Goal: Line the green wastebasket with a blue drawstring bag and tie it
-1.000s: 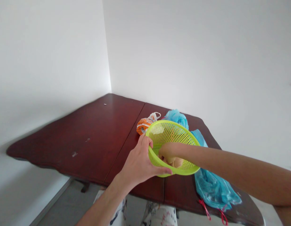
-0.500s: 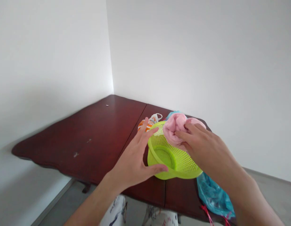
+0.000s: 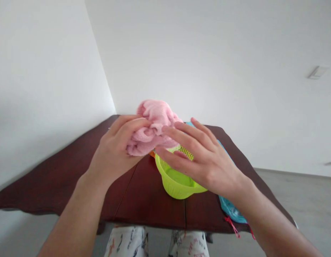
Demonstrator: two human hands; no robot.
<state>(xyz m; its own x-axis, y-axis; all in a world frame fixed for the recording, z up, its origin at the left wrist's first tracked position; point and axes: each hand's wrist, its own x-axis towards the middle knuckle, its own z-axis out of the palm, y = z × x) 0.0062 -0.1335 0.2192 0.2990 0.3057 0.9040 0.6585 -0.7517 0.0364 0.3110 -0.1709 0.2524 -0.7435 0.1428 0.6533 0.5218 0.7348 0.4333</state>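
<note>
A crumpled, fluffy pink towel (image 3: 157, 117) is up in the air above the table, its folds bunched together. My left hand (image 3: 114, 146) grips its left side, with the fingers on top and the thumb hidden. Close by on the right is my right hand (image 3: 205, 160), fingers spread; its fingertips overlap the towel's edge, and whether they touch it I cannot tell. Under the towel and partly behind my right hand stands a lime-green plastic basket (image 3: 176, 189) with mesh walls. The part of its inside that shows has nothing in it.
The basket stands on a dark red wooden table (image 3: 152, 203) with seams across it. Right of the basket lies a blue plastic bag (image 3: 232, 210) with red ties (image 3: 232, 226), partly under my right arm. An orange item (image 3: 152, 153) peeks out behind the basket. White walls meet behind the table.
The towel has moved left, out from over the basket, and passed from my right hand to my left. My right hand has opened. The view has shifted to the right.
</note>
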